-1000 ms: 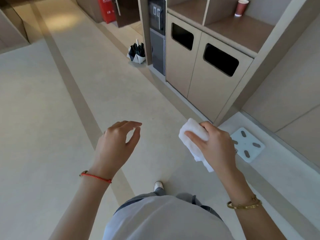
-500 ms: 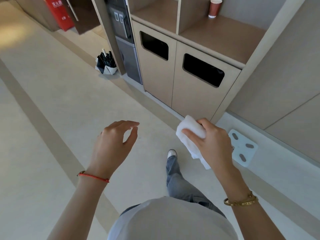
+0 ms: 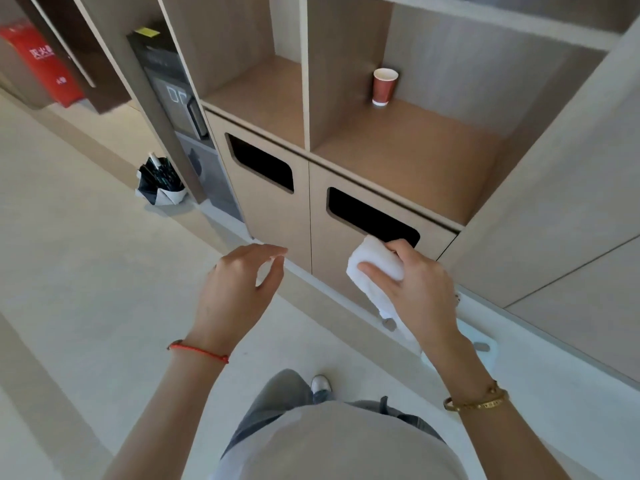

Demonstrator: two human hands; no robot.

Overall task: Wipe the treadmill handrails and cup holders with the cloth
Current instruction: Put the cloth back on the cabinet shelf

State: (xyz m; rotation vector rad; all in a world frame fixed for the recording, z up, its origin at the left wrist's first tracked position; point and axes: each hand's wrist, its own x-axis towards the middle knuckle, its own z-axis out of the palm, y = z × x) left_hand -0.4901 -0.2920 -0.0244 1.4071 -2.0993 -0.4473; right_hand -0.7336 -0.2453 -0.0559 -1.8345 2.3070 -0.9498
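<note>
**Cloth in the right hand, in front of the bin cabinet**

The only writing is white characters on the red cabinet [image 3: 38, 60] at far left, too blurred to read. The dark panel [image 3: 173, 98] beside it carries pale outline symbols, not legible as words.

The right hand [image 3: 415, 289] grips the white cloth [image 3: 375, 265], thumb pressed across its front and fingers curled over the top; a tail of cloth hangs below the palm. A gold bracelet [image 3: 476, 403] sits on that wrist. The left hand [image 3: 235, 292] holds nothing, fingers loosely bent with thumb and forefinger apart; a red string [image 3: 199, 351] circles its wrist.

The cloth is held just in front of the right-hand slot [image 3: 370, 216] of the wooden cabinet [image 3: 277, 216], whether touching it I cannot tell. A red paper cup [image 3: 384, 86] stands upright on the shelf above. A folded dark umbrella [image 3: 161, 183] leans on the floor near the panel. A pale flat scale [image 3: 481, 344] lies on the floor, partly hidden behind the right forearm.
</note>
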